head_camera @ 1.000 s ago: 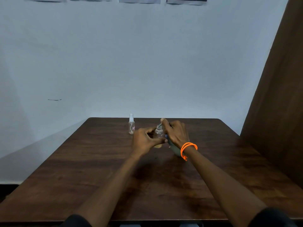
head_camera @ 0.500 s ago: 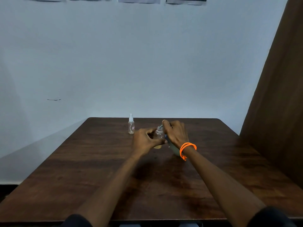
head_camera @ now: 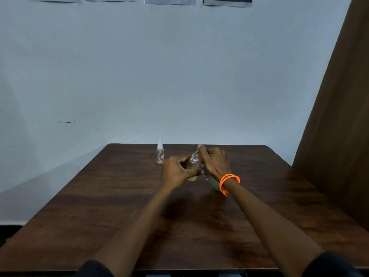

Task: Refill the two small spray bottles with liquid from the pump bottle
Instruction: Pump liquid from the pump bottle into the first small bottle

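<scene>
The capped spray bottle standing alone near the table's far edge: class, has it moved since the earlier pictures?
No. The capped spray bottle stands where it did, by the table's far edge.

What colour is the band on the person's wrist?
Bright orange: the beaded bracelet sits on the right wrist, shown clearly in the head view.

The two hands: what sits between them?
In the head view, a small open spray bottle stands between the left hand and right hand, with the pump bottle's spout at its mouth.
</scene>
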Available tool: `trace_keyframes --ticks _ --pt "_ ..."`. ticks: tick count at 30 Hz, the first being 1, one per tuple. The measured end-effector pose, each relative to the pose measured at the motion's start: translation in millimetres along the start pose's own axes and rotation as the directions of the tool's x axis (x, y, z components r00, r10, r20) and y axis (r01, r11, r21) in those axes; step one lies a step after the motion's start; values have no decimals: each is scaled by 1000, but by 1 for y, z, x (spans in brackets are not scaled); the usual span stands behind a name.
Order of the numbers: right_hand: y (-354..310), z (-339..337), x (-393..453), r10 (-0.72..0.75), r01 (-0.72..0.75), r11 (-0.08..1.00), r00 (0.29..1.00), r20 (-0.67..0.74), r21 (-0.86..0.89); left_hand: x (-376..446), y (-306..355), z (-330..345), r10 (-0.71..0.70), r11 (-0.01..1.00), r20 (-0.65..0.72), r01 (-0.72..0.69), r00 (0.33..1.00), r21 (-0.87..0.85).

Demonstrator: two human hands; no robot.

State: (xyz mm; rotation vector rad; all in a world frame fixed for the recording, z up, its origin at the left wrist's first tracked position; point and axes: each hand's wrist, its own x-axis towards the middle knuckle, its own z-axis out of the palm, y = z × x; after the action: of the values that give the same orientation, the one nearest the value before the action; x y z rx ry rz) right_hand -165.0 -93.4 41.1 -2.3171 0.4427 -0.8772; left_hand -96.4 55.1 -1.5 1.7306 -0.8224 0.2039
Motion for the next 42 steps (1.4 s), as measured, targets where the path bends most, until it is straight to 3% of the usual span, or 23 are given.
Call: trace_keyframes --ticks 42 --pt "-5 -3 0 17 -16 1000 999 -29 21 0 5 0 -4 1000 6 4 1000 -20"
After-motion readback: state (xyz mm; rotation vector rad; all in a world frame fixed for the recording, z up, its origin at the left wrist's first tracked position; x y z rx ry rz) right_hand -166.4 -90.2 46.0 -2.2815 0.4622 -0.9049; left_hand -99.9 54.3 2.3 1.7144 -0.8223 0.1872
